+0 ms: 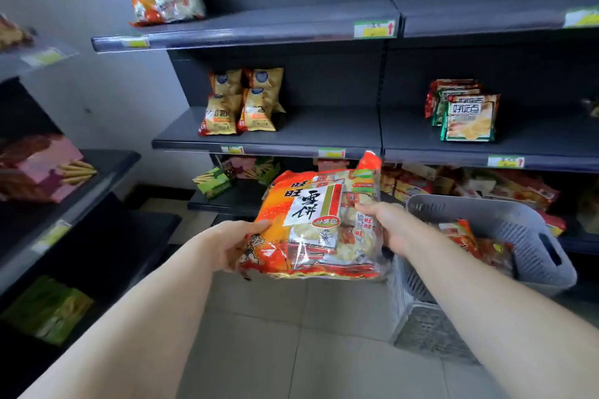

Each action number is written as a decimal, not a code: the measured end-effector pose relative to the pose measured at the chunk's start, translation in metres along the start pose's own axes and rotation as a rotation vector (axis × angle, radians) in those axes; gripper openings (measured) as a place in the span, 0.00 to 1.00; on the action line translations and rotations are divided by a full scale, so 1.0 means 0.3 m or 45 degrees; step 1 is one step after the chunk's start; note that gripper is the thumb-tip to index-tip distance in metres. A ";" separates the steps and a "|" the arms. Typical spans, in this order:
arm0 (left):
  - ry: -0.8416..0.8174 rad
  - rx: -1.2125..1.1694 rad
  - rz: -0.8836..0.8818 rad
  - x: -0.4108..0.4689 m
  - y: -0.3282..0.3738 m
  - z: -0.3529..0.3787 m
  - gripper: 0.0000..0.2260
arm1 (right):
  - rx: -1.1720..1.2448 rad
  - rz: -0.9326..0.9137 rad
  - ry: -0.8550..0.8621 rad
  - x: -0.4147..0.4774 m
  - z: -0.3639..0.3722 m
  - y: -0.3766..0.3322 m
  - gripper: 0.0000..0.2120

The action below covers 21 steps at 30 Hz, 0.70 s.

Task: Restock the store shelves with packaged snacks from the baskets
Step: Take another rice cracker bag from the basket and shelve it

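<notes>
I see a large orange-and-red plastic bag of rice crackers, white label panel, round crackers showing through clear film. It hangs in mid-air before the dark grey metal shelves, just left of a grey perforated plastic basket. My left hand grips its left edge, my right hand its right edge. Pale floor tiles lie below.
</notes>
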<state>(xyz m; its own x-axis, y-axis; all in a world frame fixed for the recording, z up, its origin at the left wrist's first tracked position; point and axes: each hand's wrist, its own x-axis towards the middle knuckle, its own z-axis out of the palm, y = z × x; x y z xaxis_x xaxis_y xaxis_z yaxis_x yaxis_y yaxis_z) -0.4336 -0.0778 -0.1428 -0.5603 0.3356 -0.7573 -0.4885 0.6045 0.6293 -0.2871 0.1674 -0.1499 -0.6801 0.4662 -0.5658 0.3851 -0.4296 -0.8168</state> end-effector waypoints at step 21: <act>0.530 -0.513 0.828 0.035 0.375 -0.717 0.21 | -0.173 -0.770 0.232 0.134 0.901 -0.449 0.24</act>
<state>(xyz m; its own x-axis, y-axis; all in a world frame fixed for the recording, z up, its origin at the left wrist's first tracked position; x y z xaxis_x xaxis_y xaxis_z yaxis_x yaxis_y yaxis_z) -0.6384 -0.1618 -0.0423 -0.9708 0.1866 -0.1505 -0.1423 0.0568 0.9882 -0.5348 0.0348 -0.0323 -0.6893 0.7245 -0.0018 0.0508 0.0459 -0.9977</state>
